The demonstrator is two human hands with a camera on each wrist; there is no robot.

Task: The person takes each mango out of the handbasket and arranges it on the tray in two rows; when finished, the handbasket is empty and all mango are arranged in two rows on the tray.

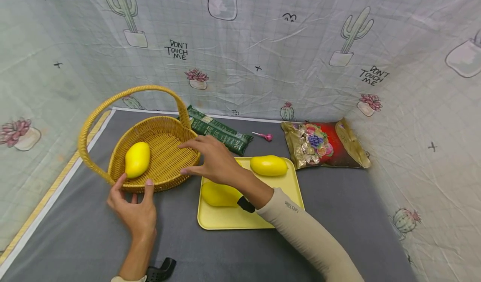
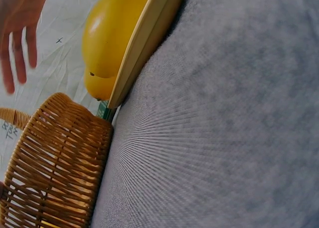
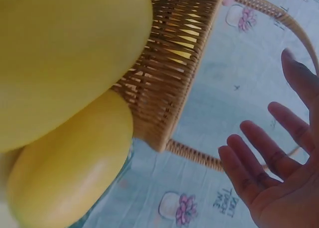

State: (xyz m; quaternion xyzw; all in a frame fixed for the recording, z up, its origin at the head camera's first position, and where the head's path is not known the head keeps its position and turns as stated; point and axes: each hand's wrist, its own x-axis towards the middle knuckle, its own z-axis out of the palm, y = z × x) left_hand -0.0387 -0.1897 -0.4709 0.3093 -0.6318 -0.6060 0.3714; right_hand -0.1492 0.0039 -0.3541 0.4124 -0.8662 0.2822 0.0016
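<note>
A wicker basket [image 1: 170,146] with a tall arched handle stands at the left, one yellow mango [image 1: 137,160] inside near its left wall. My left hand [image 1: 133,209] is at the basket's near rim, thumb and forefinger over the edge and another finger low against the outer wall. Spread and holding nothing, my right hand [image 1: 216,161] hovers between the basket's right side and a yellow tray [image 1: 248,220]. On the tray lie a mango [image 1: 268,165] at the back right and another mango [image 1: 219,195] at the front left; a bit of yellow shows behind the right wrist.
Behind the tray lie a dark green packet [image 1: 219,130] and a pink lollipop [image 1: 267,137]. A red and gold candy bag [image 1: 325,144] is at the back right. Cactus-print cloth [image 1: 255,44] hangs along the back of the grey table [image 1: 338,215].
</note>
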